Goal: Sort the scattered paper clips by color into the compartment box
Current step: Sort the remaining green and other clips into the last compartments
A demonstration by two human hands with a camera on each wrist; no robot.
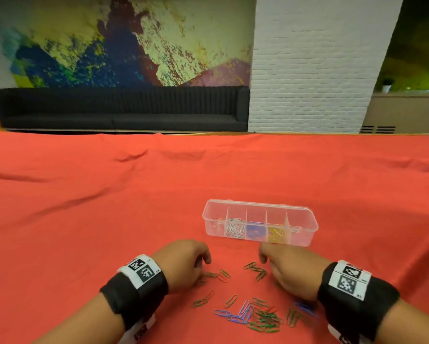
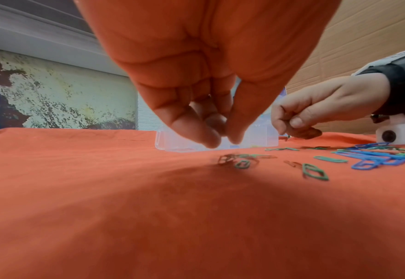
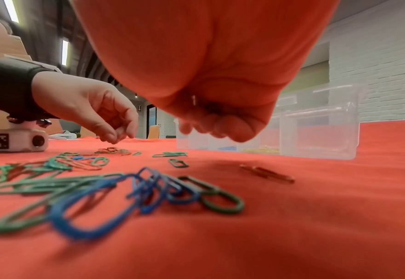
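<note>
A clear compartment box stands on the red cloth with white, blue and yellow clips in its three middle cells. Green, blue and red paper clips lie scattered in front of it. My left hand hovers, fingertips pinched together, just over a small cluster of red and green clips. I cannot see whether anything is between them. My right hand is curled into a loose fist near the box's front wall, and a clip's metal end shows inside it. A red clip lies beneath it.
The red cloth covers the whole table and is wrinkled at the left and back. A few blue clips lie partly under my right wrist. A black sofa and a white brick pillar stand beyond the table's far edge.
</note>
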